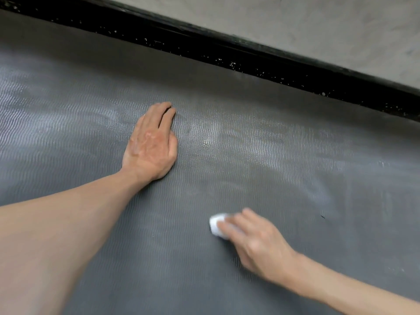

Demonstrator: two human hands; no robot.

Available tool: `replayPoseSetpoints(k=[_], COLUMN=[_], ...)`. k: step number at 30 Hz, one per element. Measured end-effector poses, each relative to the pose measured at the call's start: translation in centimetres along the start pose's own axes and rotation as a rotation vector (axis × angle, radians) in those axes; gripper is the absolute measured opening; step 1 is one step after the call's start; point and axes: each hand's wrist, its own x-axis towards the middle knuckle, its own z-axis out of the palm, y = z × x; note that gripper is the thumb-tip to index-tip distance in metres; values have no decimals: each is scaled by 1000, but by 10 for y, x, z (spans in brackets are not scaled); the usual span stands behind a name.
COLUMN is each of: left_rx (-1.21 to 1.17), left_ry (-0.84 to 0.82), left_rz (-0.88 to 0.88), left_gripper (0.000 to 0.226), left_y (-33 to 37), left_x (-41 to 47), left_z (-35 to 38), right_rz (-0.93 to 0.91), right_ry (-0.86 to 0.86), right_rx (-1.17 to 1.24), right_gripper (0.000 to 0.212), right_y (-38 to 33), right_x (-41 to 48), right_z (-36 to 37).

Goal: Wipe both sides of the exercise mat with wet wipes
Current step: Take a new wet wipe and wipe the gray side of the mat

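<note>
Our left forearm [56,235] fills the lower left of the frame and runs up toward the centre, where our left hand [151,144] lies palm down on the exercise mat [295,167]. Its fingers are straight and close together, pointing to the upper right; it grips nothing and rests flat on the surface. At the lower right our right hand [256,244] comes in from the corner, blurred, its fingers bent over a small white wet wipe [216,225] wadded into a lump. We see the wipe poking out past the fingertips on the left, pressed against the mat; the thumb is hidden. The 2 hands are well apart, the left one higher in the frame. Dark grey and ribbed with fine wavy lines, the mat spreads across nearly the whole picture, reaching the left, right and bottom edges. Pale glossy streaks cross its middle band, around and to the right of the left hand. Beyond its far edge a black strip [250,62] flecked with white runs diagonally from the upper left down to the right edge, and above that, in the upper right, we see a pale grey mottled surface [318,26].
</note>
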Motion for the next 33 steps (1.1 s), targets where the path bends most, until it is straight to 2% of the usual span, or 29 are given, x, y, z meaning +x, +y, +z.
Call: replayPoseSetpoints(k=[2, 4, 8, 10, 15, 19, 21, 23, 28, 33], left_rx=[1, -1, -2, -5, -10, -23, -29, -31, -29, -7], left_ry=[0, 4, 9, 11, 18, 35, 32, 40, 64, 58], left_rz=[1, 0, 9, 7, 7, -2, 5, 15, 24, 27], left_gripper=[48, 48, 48, 48, 48, 47, 48, 49, 49, 46], left_y=[0, 0, 0, 0, 0, -1, -1, 0, 3, 1], left_x=[0, -1, -1, -1, -2, -3, -4, -4, -6, -17], left_z=[0, 0, 0, -1, -1, -2, -1, 0, 0, 3], right_rz=[-86, -96, 123, 166, 25, 206, 257, 195, 30, 314], right_ry=[-61, -87, 99, 133, -3, 231, 283, 258, 61, 262], right_rx=[19, 10, -57, -46, 32, 0, -58, -54, -23, -95], right_gripper=[26, 32, 28, 30, 36, 34, 32, 32, 33, 29], right_y=[-17, -9, 17, 7, -18, 8, 2, -17, -45, -24], right_x=[-21, -15, 26, 24, -8, 31, 34, 16, -21, 8], right_z=[0, -5, -6, 1, 7, 2, 9, 19, 24, 14])
